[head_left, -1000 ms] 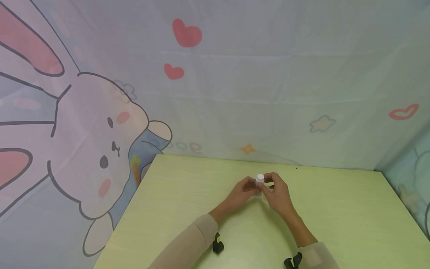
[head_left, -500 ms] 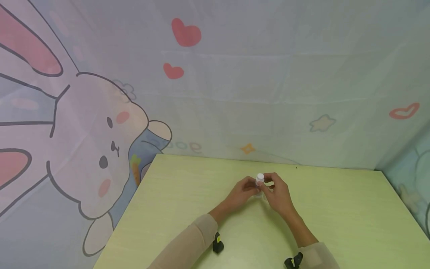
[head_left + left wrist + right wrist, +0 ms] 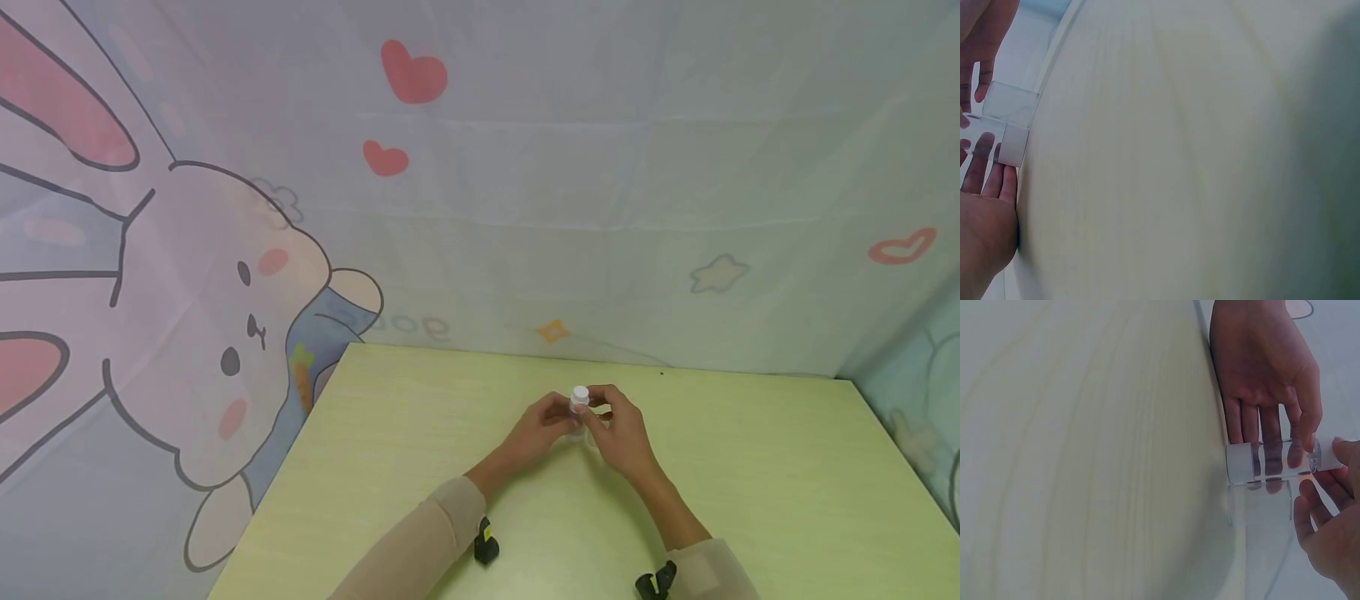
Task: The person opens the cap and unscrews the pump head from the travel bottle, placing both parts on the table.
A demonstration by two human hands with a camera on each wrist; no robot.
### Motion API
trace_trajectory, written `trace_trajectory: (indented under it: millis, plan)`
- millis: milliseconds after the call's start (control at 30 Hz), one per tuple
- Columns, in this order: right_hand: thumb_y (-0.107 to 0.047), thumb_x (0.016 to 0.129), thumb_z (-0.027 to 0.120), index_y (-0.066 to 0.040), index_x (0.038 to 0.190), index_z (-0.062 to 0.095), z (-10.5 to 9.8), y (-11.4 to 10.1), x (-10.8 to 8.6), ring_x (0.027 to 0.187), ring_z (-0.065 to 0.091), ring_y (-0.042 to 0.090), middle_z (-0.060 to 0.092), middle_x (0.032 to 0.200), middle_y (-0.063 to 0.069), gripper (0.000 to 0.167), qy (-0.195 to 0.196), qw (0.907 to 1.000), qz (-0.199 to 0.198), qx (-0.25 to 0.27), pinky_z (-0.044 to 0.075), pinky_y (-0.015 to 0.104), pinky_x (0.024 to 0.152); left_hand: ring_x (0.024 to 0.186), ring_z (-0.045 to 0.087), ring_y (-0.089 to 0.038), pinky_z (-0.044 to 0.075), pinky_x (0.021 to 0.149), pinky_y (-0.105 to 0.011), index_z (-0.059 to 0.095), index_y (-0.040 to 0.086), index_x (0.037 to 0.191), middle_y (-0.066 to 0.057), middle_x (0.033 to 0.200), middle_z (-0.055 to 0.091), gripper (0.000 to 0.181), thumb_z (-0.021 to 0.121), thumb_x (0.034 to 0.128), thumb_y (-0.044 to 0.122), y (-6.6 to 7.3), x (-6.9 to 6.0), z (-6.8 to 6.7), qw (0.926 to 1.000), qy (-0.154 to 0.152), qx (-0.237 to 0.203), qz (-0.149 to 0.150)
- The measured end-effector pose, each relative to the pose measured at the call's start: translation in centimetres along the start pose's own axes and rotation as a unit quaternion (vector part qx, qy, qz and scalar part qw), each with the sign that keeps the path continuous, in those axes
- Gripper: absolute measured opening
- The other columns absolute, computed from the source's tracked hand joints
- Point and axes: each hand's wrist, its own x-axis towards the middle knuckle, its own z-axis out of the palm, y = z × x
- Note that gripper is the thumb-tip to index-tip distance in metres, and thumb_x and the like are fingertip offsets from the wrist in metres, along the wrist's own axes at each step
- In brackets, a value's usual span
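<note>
A small clear bottle (image 3: 1272,459) with a white cap (image 3: 580,392) and a white lower section stands upright on the table, between the two hands. My left hand (image 3: 536,429) holds its body, the fingers behind the clear wall and the thumb near the neck. My right hand (image 3: 621,433) pinches the cap, thumb on the near side; its lower fingers hang loosely curled beside the bottle. Close by the bottle, on the right hand's side, stands a clear, see-through container (image 3: 1013,103). Whether anything is inside it, I cannot tell.
The pale yellow-green table (image 3: 750,467) ends at a hanging cloth backdrop (image 3: 525,208) printed with a rabbit and hearts. Black wrist devices (image 3: 486,542) sit at both beige sleeves (image 3: 420,542).
</note>
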Motion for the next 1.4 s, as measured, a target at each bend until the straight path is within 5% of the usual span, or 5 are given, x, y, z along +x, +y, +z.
trace_trajectory:
  millis: [933, 1400]
  plan:
    - [-0.016, 0.104, 0.071, 0.0, 0.131, 0.063, -0.28, 0.3, -0.01, 0.114, 0.064, 0.032, 0.069, 0.126, 0.015, 0.032, -0.017, 0.9997, 0.015, -0.006, 0.057, 0.041, 0.088, 0.125, 0.067, -0.021, 0.054, 0.106, -0.031, 0.062, 0.003, 0.127, -0.011, 0.131, 0.069, 0.023, 0.066, 0.1062, 0.011, -0.2, 0.07, -0.09, 0.9999, -0.001, -0.015, -0.005]
    - [-0.022, 0.099, 0.079, -0.003, 0.122, 0.064, -0.4, -0.47, 0.02, 0.111, 0.064, 0.031, 0.069, 0.118, 0.012, 0.033, 0.008, 0.9986, 0.049, 0.02, 0.055, 0.048, 0.091, 0.123, 0.068, -0.018, 0.055, 0.103, -0.031, 0.062, 0.005, 0.127, -0.008, 0.13, 0.07, 0.021, 0.065, 0.1065, 0.01, -0.37, 0.17, 0.0, 0.9999, 0.002, -0.015, -0.001]
